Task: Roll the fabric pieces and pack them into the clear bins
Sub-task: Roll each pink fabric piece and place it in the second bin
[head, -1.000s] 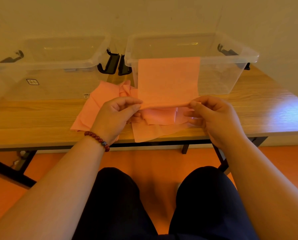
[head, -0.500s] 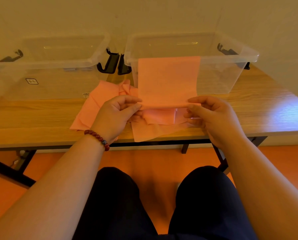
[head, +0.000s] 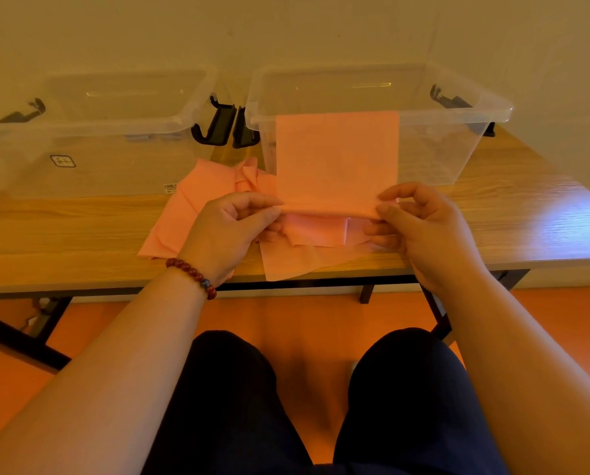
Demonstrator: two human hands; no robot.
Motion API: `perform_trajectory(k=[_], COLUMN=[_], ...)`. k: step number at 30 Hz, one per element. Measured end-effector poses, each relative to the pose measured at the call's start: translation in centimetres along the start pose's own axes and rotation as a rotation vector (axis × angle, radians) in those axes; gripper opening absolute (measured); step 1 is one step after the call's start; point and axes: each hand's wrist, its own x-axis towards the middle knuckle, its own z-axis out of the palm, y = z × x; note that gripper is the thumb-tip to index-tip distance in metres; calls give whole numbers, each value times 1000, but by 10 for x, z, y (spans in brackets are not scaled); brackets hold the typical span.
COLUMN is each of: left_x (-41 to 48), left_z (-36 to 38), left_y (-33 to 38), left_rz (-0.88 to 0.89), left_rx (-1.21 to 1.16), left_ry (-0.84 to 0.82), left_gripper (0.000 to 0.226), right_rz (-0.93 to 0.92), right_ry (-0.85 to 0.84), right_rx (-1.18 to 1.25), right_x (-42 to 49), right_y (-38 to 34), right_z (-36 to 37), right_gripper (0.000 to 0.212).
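Salmon-pink fabric strip [head: 336, 156] against right clear plastic bin [head: 440, 156]: near edge, pinched by left hand [head: 225, 231] and right hand [head: 420, 228], seemingly curled further; rolling barely begun.

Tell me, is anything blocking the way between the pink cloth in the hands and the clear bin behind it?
Nothing visible does. The left hand and right hand pinch the pink cloth by its near edge, just in front of the clear bin, whose top is open. The cloth only has to go over the front wall.
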Motion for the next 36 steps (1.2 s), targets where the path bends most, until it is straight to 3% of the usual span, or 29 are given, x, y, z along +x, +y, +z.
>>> perform_trajectory(k=[36], left_x=[4], left_z=[-2], left_y=[-6], left_rz=[4], left_rx=[38], left_ry=[-9], left_gripper=[12], right_rz=[2], right_ry=[-3], right_rx=[-33], right_x=[-5], right_y=[-4], right_z=[1], right_gripper=[9])
